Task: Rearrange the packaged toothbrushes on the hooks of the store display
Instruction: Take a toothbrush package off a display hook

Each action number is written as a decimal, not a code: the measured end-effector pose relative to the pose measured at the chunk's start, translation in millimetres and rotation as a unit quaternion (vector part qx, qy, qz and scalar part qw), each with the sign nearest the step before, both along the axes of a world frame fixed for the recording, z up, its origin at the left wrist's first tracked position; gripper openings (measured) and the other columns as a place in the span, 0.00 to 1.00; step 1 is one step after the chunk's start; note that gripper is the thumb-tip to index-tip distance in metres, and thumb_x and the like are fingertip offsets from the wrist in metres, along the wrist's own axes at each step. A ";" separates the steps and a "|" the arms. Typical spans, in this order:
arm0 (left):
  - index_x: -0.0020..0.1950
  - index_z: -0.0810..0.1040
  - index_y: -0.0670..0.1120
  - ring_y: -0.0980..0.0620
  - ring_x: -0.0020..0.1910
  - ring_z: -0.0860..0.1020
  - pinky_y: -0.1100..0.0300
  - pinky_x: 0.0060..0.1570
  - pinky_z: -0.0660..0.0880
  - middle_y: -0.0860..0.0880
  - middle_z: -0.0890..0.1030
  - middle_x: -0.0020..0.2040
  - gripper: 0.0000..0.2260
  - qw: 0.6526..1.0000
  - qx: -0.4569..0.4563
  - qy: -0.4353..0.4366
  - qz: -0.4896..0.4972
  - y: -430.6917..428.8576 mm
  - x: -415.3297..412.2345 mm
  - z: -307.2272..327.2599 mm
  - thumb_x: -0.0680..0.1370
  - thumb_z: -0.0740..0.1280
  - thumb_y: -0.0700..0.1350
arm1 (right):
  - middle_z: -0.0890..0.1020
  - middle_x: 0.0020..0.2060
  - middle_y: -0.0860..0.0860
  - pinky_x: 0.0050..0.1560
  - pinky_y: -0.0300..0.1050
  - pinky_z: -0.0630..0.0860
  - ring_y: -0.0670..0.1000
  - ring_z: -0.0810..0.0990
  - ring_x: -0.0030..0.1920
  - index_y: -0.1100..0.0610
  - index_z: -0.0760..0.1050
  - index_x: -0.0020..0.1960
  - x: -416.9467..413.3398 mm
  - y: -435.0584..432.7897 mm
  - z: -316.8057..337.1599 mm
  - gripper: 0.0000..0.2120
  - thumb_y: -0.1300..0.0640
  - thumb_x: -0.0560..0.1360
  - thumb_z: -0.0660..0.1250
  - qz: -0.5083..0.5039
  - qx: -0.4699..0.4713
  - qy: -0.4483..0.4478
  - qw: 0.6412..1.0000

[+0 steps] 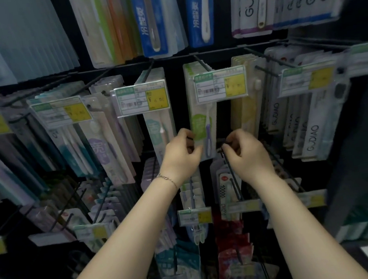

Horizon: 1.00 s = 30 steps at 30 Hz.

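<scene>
Store display (225, 49), dark back panel, three rows of black wire hooks with hanging stock.

- Green-and-white toothbrush pack (202, 123): front of a centre hook in the middle row, under a price tag (220, 84). Purple brush inside.
- Left hand (180, 156): fingers curled round the pack's lower left edge, gripping it. Thin bracelet (167, 179) at the wrist.
- Right hand (245, 152): just beside the left, apart from it. Fingertips pinch a black hook (230, 170) in the row below.
- GUDIAO packs (314, 138): near the display's right edge.
</scene>
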<state>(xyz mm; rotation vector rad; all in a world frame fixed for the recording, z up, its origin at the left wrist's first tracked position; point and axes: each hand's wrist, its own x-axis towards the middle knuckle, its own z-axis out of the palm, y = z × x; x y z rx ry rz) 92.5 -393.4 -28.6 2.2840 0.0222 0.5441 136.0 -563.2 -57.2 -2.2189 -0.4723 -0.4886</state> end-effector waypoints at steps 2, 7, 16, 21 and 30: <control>0.60 0.74 0.42 0.50 0.47 0.78 0.51 0.52 0.78 0.46 0.79 0.50 0.11 0.999 0.043 0.005 -0.004 0.5 -4.6 -9.6 0.79 0.68 0.44 | 0.75 0.46 0.49 0.40 0.46 0.73 0.50 0.74 0.45 0.54 0.73 0.55 -8.2 0.3 -2.9 0.08 0.51 0.80 0.64 -0.014 -0.041 0.000 0.999; 0.62 0.74 0.47 0.50 0.55 0.77 0.48 0.55 0.77 0.50 0.77 0.56 0.12 0.990 0.135 0.029 -0.022 -1.5 -23.9 -29.8 0.80 0.66 0.48 | 0.74 0.48 0.49 0.49 0.52 0.75 0.52 0.75 0.49 0.54 0.73 0.55 -29.9 -2.1 -17.5 0.09 0.50 0.80 0.62 0.009 -0.073 0.017 0.997; 0.61 0.75 0.46 0.45 0.55 0.76 0.44 0.50 0.76 0.48 0.79 0.54 0.11 0.966 0.249 -0.047 -0.052 -21.0 -65.8 -61.0 0.80 0.65 0.47 | 0.75 0.46 0.51 0.48 0.56 0.75 0.54 0.76 0.49 0.55 0.75 0.51 -72.9 -7.9 -54.1 0.07 0.54 0.76 0.65 -0.006 -0.096 -0.056 0.994; 0.59 0.74 0.46 0.44 0.52 0.76 0.45 0.47 0.75 0.48 0.78 0.51 0.10 0.961 0.261 -0.051 -0.071 -32.1 -74.4 -84.2 0.80 0.65 0.47 | 0.76 0.47 0.52 0.49 0.55 0.75 0.56 0.75 0.50 0.57 0.75 0.52 -89.8 -22.2 -69.8 0.08 0.55 0.75 0.65 -0.031 -0.123 -0.037 0.991; 0.57 0.75 0.46 0.46 0.48 0.75 0.48 0.45 0.76 0.49 0.76 0.49 0.07 0.968 0.216 -0.052 -0.115 -62.9 -94.9 -132.9 0.80 0.65 0.44 | 0.76 0.45 0.51 0.48 0.53 0.73 0.56 0.76 0.49 0.55 0.74 0.49 -113.4 -56.2 -111.1 0.06 0.54 0.75 0.67 -0.084 -0.152 -0.004 0.985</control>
